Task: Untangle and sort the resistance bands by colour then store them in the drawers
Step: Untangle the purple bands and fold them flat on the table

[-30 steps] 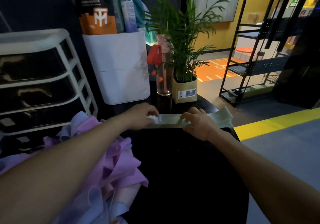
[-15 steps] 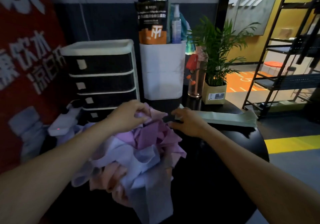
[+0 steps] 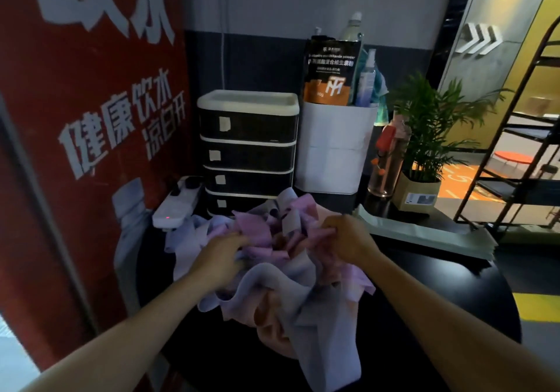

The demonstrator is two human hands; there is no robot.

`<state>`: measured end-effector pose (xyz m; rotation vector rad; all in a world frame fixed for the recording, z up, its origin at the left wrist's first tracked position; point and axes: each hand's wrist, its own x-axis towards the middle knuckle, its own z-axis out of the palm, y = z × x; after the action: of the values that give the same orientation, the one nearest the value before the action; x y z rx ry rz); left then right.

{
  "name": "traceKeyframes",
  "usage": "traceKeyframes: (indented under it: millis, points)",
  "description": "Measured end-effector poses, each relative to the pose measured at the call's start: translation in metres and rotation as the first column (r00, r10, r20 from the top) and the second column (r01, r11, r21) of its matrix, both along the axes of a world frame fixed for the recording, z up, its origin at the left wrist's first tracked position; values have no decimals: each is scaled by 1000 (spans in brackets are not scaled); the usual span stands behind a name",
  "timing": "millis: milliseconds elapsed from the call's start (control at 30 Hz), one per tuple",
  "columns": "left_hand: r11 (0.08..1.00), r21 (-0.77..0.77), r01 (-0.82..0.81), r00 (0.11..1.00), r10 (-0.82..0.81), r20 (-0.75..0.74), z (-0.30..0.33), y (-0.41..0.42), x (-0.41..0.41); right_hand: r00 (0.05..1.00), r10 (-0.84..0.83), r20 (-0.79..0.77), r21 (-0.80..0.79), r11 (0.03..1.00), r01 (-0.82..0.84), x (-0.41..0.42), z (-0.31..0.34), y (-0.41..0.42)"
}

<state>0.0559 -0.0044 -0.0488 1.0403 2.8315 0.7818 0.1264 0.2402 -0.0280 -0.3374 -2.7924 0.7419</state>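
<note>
Tangled pile of bands (image 3: 281,273), pink, lilac, grey-blue, heaped on round black table (image 3: 448,294) before closed drawer unit (image 3: 247,149); left hand (image 3: 219,255) and right hand (image 3: 348,238), fingers curled into its top, flank it equally near; green stack (image 3: 424,232) rightward.

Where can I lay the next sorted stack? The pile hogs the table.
Bare table lies right of the tangled pile, nearer you than the green stack. The back is crowded: drawer unit, white bin, bottle, plant pot.
</note>
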Motion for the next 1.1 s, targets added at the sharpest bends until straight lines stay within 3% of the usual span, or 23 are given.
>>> traceKeyframes:
  millis: [200, 400, 500, 633, 700, 867, 1100]
  points:
    - [935, 330, -131, 990, 143, -12, 34, -19, -27, 951, -17, -309, 21, 999, 25, -14, 72, -8]
    - [895, 405, -188, 981, 189, 38, 58, -37, -37, 926, -5, -377, -101, 994, -36, -34, 98, -36]
    - [908, 363, -210, 978, 189, 93, 48, -47, -38, 952, 48, -303, -84, 993, -77, -45, 81, -57]
    - [928, 344, -142, 979, 82, 184, 30, -54, -33, 966, 259, -29, -116, 959, -260, -50, 55, -67]
    - [943, 305, -131, 973, 63, 222, 21, -56, -35, 983, 183, -19, -112, 977, -184, -53, 44, -55]
    - [944, 257, -207, 971, 166, 173, 7, -52, -34, 965, -254, 59, -68, 964, 257, -44, 22, -16]
    - [919, 227, -323, 925, 256, 281, -7, -46, -40, 984, -89, 156, -223, 967, 123, -40, -20, -2]
